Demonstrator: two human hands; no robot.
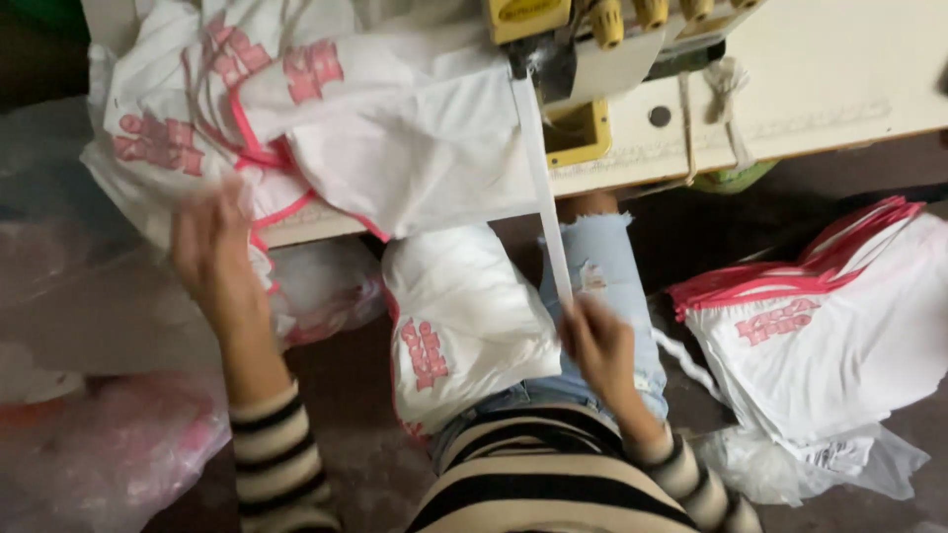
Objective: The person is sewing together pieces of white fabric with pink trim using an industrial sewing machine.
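White cloth with pink trim fills most of the view, and it looks light, limp and a little slick, the sort of stuff that folds and slides unless it is pinched at a bound edge or a corner. At the far left lie clear plastic bags [89, 434], crumpled, with something pink showing through them. Just right of these the left hand [209, 247] is raised with its fingers spread apart, blurred, against the lower edge of the heap of white garments [296, 109] that spills over the front of the worktop [839, 79]; whether it truly grips the cloth I cannot tell. Those garments carry blocky pink printed marks on their fronts and thin pink binding along the seams. Below the worktop a folded bundle of the same white cloth [464, 316] rests on the person's lap, with one pink print turned sideways. A narrow white tape [543, 197] runs down from the yellow sewing machine [553, 59] to the right hand [597, 341], whose fingers are pinched together on its lower end; the tape is thin and flexible, best held flat between thumb and finger, I judge. At the far right a stack of finished white pieces [829, 336] lies on the floor, pink edges fanned along its top and one pink print facing up.
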